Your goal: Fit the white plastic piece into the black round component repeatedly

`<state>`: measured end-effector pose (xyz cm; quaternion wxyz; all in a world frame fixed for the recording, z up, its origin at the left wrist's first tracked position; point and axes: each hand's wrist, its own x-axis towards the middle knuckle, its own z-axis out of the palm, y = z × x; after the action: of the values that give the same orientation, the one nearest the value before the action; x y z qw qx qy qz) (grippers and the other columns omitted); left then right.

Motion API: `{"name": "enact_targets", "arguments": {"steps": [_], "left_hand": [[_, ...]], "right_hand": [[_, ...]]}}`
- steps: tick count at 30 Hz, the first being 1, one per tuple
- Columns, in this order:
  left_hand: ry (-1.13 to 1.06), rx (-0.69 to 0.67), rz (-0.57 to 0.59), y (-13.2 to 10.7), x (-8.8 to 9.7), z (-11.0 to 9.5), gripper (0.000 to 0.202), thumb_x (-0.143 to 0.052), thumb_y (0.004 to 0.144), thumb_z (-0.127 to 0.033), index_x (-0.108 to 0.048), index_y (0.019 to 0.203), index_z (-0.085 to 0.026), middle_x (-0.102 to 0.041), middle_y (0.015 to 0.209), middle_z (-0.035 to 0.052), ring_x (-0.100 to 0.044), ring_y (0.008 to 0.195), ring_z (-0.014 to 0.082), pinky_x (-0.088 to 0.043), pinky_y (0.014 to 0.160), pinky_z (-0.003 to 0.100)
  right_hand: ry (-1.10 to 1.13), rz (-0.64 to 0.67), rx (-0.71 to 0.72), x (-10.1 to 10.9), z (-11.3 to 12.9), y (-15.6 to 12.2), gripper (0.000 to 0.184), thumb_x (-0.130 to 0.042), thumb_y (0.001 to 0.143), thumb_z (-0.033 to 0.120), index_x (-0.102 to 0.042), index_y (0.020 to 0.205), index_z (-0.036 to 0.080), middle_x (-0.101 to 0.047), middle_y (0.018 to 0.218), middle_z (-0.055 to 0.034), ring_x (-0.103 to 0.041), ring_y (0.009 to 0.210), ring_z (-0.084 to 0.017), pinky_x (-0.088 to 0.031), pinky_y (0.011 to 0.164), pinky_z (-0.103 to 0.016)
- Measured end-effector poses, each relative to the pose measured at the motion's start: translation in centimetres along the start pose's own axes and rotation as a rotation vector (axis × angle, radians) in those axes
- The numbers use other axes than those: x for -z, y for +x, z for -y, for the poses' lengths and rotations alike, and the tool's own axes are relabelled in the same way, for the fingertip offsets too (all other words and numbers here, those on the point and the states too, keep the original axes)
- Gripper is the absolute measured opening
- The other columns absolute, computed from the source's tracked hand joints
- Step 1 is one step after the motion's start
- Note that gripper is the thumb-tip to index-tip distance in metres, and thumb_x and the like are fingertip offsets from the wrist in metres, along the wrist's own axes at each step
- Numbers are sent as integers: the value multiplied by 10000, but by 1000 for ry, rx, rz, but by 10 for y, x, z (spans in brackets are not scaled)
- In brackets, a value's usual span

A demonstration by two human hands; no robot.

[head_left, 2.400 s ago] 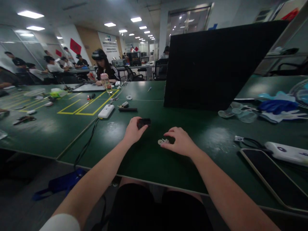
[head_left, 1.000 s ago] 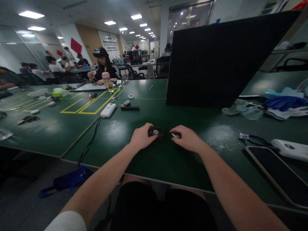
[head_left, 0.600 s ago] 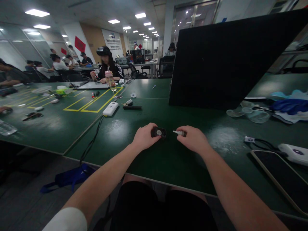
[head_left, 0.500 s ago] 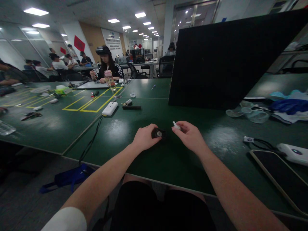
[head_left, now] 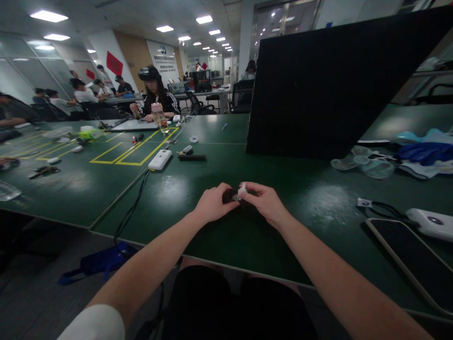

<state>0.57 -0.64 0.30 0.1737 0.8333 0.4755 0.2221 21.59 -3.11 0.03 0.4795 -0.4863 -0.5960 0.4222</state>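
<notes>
Green and glossy, the table (head_left: 212, 241) spreads out before me, and I read it from the left. First comes a white rounded plastic block (head_left: 160, 160), a black cord (head_left: 132, 203) trailing from it toward the near edge. Just to its right lies a slim black bar (head_left: 191, 157), set crosswise, on the far side of the hands and well apart from them.

Next is the bare left hand (head_left: 213, 203), thumb and fingers closed round the left end of a small dark blocky casing (head_left: 228, 194). As far as I can make out, the casing's long axis runs sideways, its right end facing the other hand. By the left thumb tip shows a pale round disc (head_left: 236, 198) with a dark centre.

Right up by that disc, a small white plastic piece (head_left: 242, 191) is pinched between thumb and fingers of the right hand (head_left: 264, 200), narrow tip upward. It overlaps the casing's right end from where I look; whether they touch I can't tell. Of the two, the right hand is nearer that end.

Farther right, a big black panel (head_left: 325, 89) looms behind, and a dark-screened phone (head_left: 406, 259) lies beyond the right forearm.
</notes>
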Motion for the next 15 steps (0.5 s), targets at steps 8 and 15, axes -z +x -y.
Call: {"name": "enact_targets", "arguments": {"steps": [8,15], "left_hand": [[-3,-10,-22,-1,0,0,496,-642,838,-616,-595,1186,-266,-726,1057,45,-695,941,235,-551,789,363],[73,-48,-64,-1,1,1,436,-685,820,-548,-591,1138,-265,-720,1011,31,-682,915,244,-526,789,381]], "right_hand": [[-168,107,25,2,4,-1,233,-765,802,323,-793,1025,258,-681,1243,-67,-653,1092,-251,-563,900,-445],[-594,-27,242,10,17,-14,327,-654,893,413,-731,1171,258,-663,1201,-89,-645,940,-239,-547,722,-399]]}}
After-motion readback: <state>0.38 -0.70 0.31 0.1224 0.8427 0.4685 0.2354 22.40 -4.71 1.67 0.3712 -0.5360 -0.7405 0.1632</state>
